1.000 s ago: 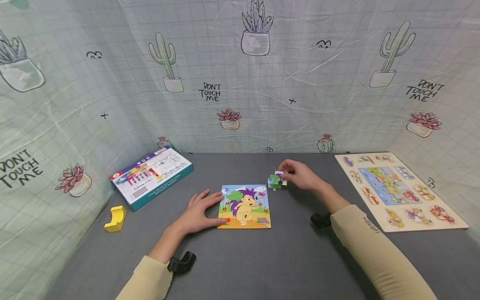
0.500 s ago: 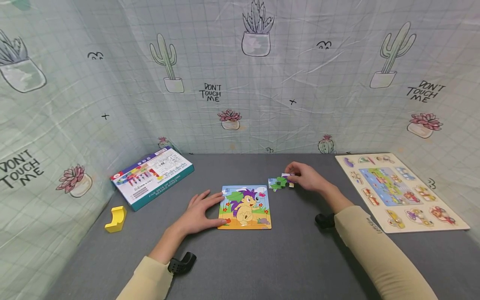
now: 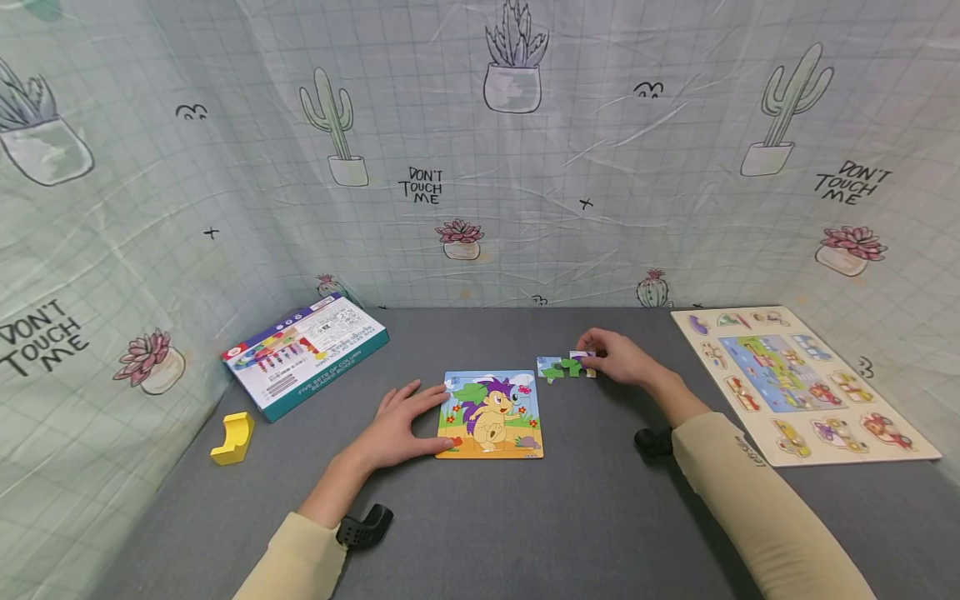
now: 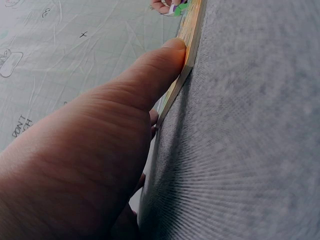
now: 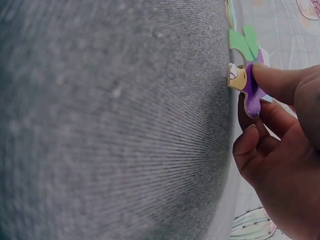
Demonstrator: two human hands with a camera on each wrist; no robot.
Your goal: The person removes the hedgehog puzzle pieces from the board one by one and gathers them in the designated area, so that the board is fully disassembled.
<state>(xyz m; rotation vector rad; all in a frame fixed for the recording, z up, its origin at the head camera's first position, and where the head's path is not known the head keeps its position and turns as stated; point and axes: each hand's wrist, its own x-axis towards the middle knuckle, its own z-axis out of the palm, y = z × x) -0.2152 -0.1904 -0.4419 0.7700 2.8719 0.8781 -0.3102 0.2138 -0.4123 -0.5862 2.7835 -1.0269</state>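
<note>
A square jigsaw puzzle point(image 3: 491, 421) with a purple-spined hedgehog lies flat on the grey table. My left hand point(image 3: 393, 429) rests at its left side, fingers spread. In the left wrist view, the left thumb point(image 4: 160, 62) presses on the edge of the puzzle. Beyond the puzzle's far right corner, my right hand point(image 3: 618, 358) pinches a puzzle piece point(image 5: 252, 87) in purple, green and cream between thumb and fingers. Just left of it lies a second, blue and green puzzle piece point(image 3: 550, 367). Whether the two pieces touch, I cannot tell.
A teal-edged toy box point(image 3: 307, 354) lies at the back left, with a yellow curved block point(image 3: 232, 438) in front of it. On the right is a wooden picture board point(image 3: 757, 433). A patterned cloth point(image 3: 480, 183) hangs round the table's back and sides.
My right hand has moved a little to the right with the pinched puzzle piece, which now overlaps the blue and green piece less. My left hand and the hedgehog puzzle have stayed in place.
</note>
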